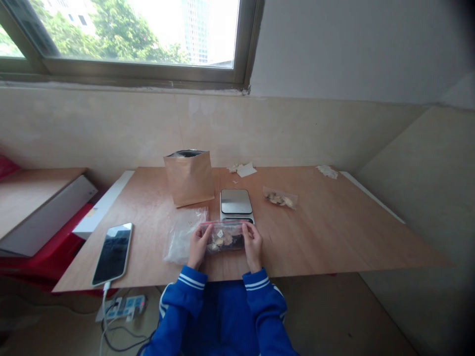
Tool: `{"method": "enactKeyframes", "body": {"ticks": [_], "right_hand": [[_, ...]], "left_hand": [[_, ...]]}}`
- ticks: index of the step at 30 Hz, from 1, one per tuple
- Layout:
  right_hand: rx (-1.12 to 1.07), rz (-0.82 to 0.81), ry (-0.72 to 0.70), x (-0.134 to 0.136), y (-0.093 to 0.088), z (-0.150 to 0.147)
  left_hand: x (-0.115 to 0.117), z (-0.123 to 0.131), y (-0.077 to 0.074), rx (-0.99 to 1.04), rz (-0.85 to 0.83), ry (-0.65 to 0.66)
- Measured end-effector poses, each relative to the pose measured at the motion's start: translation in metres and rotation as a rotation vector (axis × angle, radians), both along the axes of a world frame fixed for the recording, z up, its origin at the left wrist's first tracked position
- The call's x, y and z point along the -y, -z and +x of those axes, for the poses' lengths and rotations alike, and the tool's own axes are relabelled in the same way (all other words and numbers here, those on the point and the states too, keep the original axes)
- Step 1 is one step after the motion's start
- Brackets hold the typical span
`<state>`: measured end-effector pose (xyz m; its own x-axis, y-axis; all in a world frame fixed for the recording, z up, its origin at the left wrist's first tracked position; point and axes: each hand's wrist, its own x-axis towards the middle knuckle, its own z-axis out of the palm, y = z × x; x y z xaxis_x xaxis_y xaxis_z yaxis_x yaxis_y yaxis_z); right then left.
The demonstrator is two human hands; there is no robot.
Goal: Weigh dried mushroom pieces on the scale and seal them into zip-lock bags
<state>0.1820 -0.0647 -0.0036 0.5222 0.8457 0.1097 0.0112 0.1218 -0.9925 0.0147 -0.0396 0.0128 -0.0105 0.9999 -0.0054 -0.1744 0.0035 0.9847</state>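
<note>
Between my hands is a clear zip bag (224, 241) with a red strip along its top edge. Pale slices and dark pieces lie inside it, along with a small white packet. My left hand (198, 244) pinches its top left corner, and my right hand (253, 244) pinches the top right corner. Just behind the bag stands a digital scale (236, 201) with a bare metal plate; its front is partly hidden by the bag. A stack of clear plastic bags (182, 240) lies left of my left hand.
An open brown paper pouch (190, 179) stands behind the plastic bags. Right of the scale lies another filled clear bag (279, 198). White scraps (246, 170) lie at the table's back edge. A phone (113, 253) with a charging cable rests at the left, above a power strip (124, 307).
</note>
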Motion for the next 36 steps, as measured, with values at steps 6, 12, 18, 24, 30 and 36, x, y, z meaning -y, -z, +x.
{"method": "enactKeyframes", "body": {"ticks": [6,12,18,24,30,36], "right_hand": [[0.031,0.013,0.001,0.002,-0.002,0.001],[0.075,0.015,0.029,0.001,0.001,0.002],[0.071,0.006,0.045,0.002,0.003,0.003],[0.067,-0.004,0.052,0.001,0.002,0.003],[0.083,0.012,0.056,0.001,0.003,0.005],[-0.028,-0.012,-0.006,0.002,0.000,0.004]], "left_hand": [[0.000,0.000,0.001,0.003,0.037,-0.014],[0.000,0.000,0.000,-0.020,0.059,-0.035],[0.002,0.000,-0.004,-0.026,0.045,-0.041],[0.002,-0.001,-0.003,-0.015,0.041,-0.018],[0.003,-0.002,-0.007,-0.048,0.061,-0.018],[0.004,-0.002,-0.010,-0.025,0.083,-0.044]]}}
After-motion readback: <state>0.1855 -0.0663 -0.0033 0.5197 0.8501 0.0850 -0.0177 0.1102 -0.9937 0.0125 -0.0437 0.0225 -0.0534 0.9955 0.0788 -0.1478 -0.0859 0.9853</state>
